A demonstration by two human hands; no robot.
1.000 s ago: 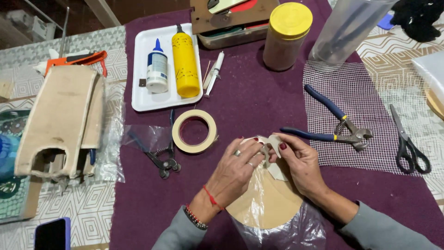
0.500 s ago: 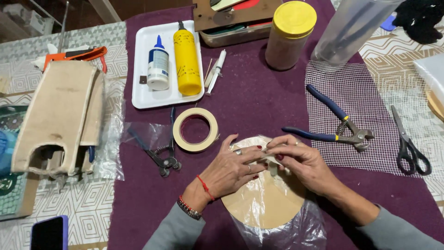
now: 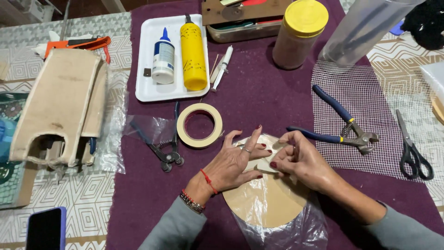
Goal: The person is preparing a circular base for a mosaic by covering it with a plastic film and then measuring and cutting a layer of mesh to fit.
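Round tan disc [image 3: 266, 203], clear plastic over it, hands [image 3: 266, 159] pinching its top edge

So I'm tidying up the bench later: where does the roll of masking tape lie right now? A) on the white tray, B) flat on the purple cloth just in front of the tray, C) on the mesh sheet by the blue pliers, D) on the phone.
B: the roll of masking tape lies flat on the purple cloth, just below the white tray, near the left hand.
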